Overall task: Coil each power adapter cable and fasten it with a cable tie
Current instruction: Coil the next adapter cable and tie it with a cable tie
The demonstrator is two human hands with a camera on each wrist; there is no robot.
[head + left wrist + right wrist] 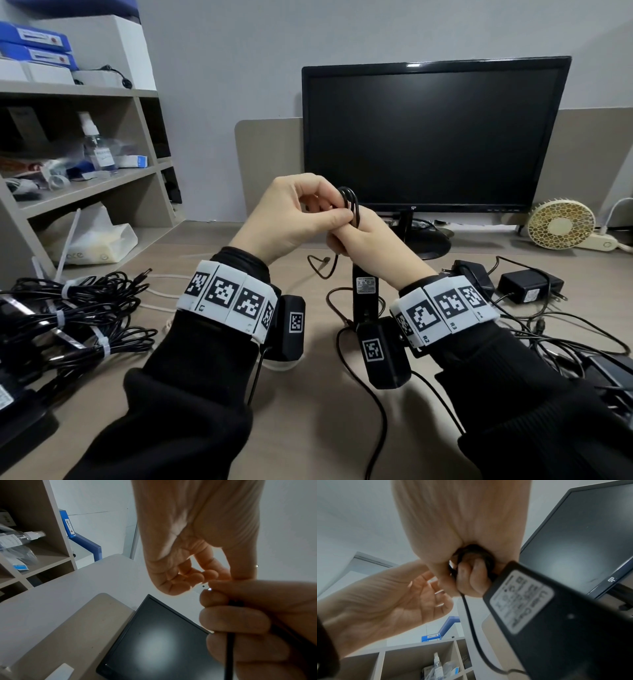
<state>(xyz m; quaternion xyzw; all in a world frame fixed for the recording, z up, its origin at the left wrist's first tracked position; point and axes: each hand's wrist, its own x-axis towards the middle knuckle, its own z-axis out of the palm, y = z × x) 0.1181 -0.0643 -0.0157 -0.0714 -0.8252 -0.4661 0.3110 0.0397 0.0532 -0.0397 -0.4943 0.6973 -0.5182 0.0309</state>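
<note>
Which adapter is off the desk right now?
The power adapter hanging label-out under the right hand, which grips its cable coil. The loose adapters at right and tied bundles at left lie on the desk.

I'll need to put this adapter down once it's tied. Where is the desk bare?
Bare desk lies behind the left hand, between the shelf unit and the monitor base. Crowded: the tied bundles at left and the loose adapters at right. Cable trails between the wrists.

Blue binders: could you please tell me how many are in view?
2, stacked atop the shelf unit: the upper blue binder on the lower blue binder; others may be cut off.
</note>
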